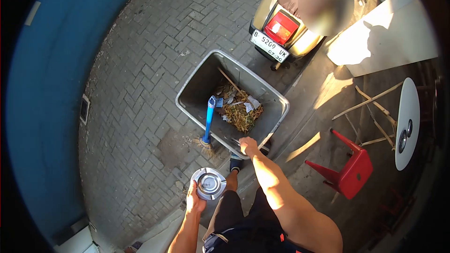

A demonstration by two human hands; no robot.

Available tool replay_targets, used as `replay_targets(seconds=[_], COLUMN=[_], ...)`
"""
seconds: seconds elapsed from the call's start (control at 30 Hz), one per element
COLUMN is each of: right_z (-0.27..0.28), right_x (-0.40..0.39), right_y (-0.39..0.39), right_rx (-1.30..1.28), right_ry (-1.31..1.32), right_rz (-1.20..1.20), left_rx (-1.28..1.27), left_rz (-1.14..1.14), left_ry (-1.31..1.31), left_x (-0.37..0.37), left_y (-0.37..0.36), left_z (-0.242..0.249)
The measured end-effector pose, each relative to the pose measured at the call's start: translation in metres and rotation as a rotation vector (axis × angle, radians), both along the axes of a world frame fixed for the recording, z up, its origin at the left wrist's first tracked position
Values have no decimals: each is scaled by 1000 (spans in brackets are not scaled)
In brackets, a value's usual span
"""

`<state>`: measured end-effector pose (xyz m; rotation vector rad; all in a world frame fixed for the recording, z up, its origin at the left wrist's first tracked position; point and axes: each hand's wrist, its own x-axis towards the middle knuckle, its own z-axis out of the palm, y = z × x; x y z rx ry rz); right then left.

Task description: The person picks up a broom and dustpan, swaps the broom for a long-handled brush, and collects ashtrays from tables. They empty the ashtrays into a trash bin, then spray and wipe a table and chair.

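My left hand is closed on the edge of a shiny metal ashtray, a squarish dish with a round hollow, held level beside my leg. My right hand is curled at the near rim of a large grey bin. Whether something small is also in its fingers I cannot make out. Inside the bin lie dry leaves, scraps of white paper and a thin stick. A broom with a blue handle stands upright against the bin's left side, bristles down.
A cream scooter with a red tail light is parked beyond the bin. To the right are a red stool and a white round table on wooden legs. A blue wall bounds the brick paving on the left.
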<state>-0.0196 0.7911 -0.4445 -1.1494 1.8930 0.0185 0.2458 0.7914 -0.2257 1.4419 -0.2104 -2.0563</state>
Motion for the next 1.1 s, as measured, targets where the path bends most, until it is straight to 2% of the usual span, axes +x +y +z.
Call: replay_targets(seconds=[0.07,0.13,0.17,0.2,0.27,0.33,0.4,0.47,0.5,0.53,0.57,0.6,0.67,0.73,0.8,0.9,1.0,1.1], right_z=[21,57,81,145,223,281,321,322,338,363,361,355,349,335,312,309,314,362], right_x=[2,-12,-24,-37,-53,-60,-63,-57,-54,-55,-54,-50,-53,-54,-63,-90,-91,-84], right_y=[2,12,22,36,75,112,148,182,199,213,227,241,271,293,321,384,446,510], right_rx=[-214,-676,-710,-673,-745,-664,-631,-796,-820,-680,-720,-753,-615,-692,-748,-701,-734,-692], right_ry=[157,19,-263,-843,-1016,-1000,-850,-321,75,208,341,473,201,240,376,-208,-28,-62], right_rz=[-423,-791,-965,-1223,-1135,-1177,-1153,-996,-910,-960,-1046,-1130,-1263,-1359,-1438,-1808,-1908,-2086], left_rx=[-60,-87,-120,-155,-170,-172,-7,3,60,107,50,4,187,10,42,37,63,-22], left_rz=[-30,-76,-112,-157,-255,-409,-512,-703,-801,-889,-982,-994,-1085,-1304,-1401,-1480,-1533,-1519], left_ry=[2,29,57,97,152,321,419,554,534,510,477,466,456,460,308,208,212,258], left_x=[-6,-19,-33,-48,-78,-128,-171,-212,-229,-248,-263,-280,-308,-335,-364,-405,-454,-522], left_y=[-14,-28,-35,-41,-48,-45,-33,-8,5,18,31,58,92,128,158,207,247,287], left_z=[-4,-8,-2,0,-1,37,54,75,82,88,79,119,112,99,96,98,93,111])
